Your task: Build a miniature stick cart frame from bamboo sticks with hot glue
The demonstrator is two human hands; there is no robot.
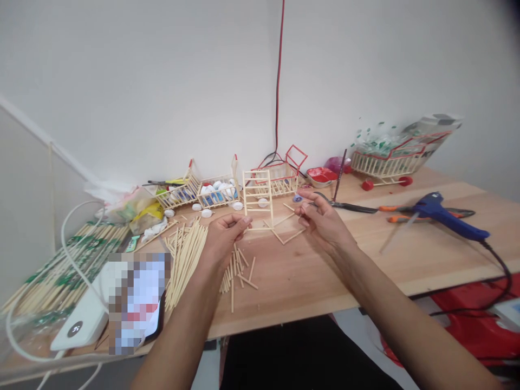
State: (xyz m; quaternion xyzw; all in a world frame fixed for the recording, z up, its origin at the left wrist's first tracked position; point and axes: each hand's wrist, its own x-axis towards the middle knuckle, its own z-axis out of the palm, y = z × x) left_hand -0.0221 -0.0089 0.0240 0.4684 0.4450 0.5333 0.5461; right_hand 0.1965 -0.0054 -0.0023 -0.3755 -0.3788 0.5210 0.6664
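Note:
My left hand [231, 232] is closed on the lower corner of a ladder-like frame of thin wooden sticks [270, 201], held upright above the table. To its right, the thumb and fingertips of my right hand [319, 215] are pinched together; whatever lies between them is too small to make out. A second frame of joined sticks [293, 236] shows between my hands, close to the right fingertips; I cannot tell whether it touches them. Short cut sticks [238, 271] lie loose below my left hand, with a pile of longer sticks [184, 260] beside it.
Small stick carts [217, 189] and a red paint tray [322, 176] stand along the wall. A larger cart [384, 165] holds plastic bags. A blue glue gun [447, 216] and pliers [398, 214] lie right; a phone [140, 303], power bank [81, 319] and bundled sticks [77, 265] lie left.

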